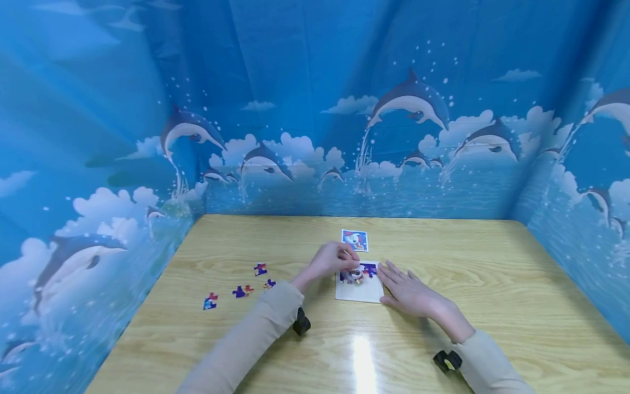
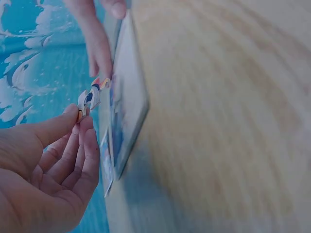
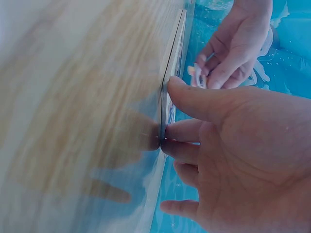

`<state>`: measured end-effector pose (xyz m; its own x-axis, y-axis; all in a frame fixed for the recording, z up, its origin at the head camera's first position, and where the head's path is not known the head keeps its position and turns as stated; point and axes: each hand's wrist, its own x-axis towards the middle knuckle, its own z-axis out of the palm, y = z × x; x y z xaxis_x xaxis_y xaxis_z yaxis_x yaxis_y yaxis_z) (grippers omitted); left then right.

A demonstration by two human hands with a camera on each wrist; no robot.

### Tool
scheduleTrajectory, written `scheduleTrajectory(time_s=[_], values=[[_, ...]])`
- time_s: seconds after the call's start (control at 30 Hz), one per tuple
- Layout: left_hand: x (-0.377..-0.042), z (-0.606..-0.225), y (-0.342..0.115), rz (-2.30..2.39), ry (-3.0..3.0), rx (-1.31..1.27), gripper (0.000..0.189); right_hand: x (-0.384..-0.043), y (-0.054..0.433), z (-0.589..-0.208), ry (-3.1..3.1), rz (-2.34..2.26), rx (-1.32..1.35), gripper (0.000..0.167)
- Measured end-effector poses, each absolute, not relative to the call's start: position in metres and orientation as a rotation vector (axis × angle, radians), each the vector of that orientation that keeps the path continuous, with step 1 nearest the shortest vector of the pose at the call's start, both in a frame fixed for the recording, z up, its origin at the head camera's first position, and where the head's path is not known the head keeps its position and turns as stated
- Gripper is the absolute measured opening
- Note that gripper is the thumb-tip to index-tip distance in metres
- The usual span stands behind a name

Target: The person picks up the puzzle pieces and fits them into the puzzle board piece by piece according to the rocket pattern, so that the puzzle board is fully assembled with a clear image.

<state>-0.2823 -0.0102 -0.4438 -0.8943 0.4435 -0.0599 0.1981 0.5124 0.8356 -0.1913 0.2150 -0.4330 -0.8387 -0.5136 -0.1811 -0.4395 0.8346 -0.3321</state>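
Between thumb and fingertips, my left hand (image 1: 336,259) pinches a jigsaw puzzle piece (image 2: 91,96), white with dark blue and some orange. It is held above the upper left part of a pale puzzle board (image 1: 359,293). Dark blue and colourful pieces (image 1: 369,268) lie along the board's top, partly hidden by the left hand. My right hand (image 1: 407,291) rests at the board's right side with fingers extended; in the right wrist view its thumb and fingertips touch the board's edge (image 3: 171,63).
Just behind the board lies a small picture card (image 1: 355,240) showing a white figure on blue and red. Several loose puzzle pieces (image 1: 240,291) are scattered on the left of the wooden table (image 1: 467,262). A blue dolphin-print curtain (image 1: 305,109) surrounds the table's back and sides.
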Motion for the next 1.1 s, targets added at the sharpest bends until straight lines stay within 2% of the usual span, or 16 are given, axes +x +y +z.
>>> scheduleTrajectory(time_s=[0.4,1.1], values=[[-0.279,-0.457,-0.002,1.194,2.597,0.565,0.009,-0.190,0.214,-0.431,2.742,-0.414,-0.716,0.066],[-0.275,-0.453,0.002,1.032,2.658,0.597,0.012,-0.191,0.214,-0.432,2.745,-0.411,-0.712,0.065]])
